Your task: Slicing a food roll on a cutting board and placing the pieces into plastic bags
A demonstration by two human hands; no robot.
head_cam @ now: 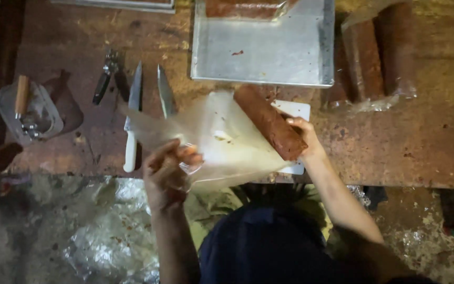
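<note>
Left hand [166, 171] gripping clear wrap [211, 139], reddish-brown log [269, 123] in right hand [303, 131]

A rough food-making workshop: stained worktable [421, 142], metal tray [269, 58], knives [132, 105], wrapped brown logs [379, 52].

We see a worn, rust-brown surface [426, 152] carrying several idle things. At its far edge lies a shallow metal tray [269, 52] with one wrapped reddish-brown log [245, 8] at its top end. To the right of the tray, a few more wrapped logs [377, 55] stand side by side. On the left we find two knives: a white-handled knife [131, 123] and, just beside it, a second blade [164, 90]. Left of those lie dark-handled pliers [106, 76], and farther left a small metal dish [30, 113] holding a wooden-handled tool [22, 94]. Crumpled plastic sheeting [111, 231] covers the floor below.
</note>
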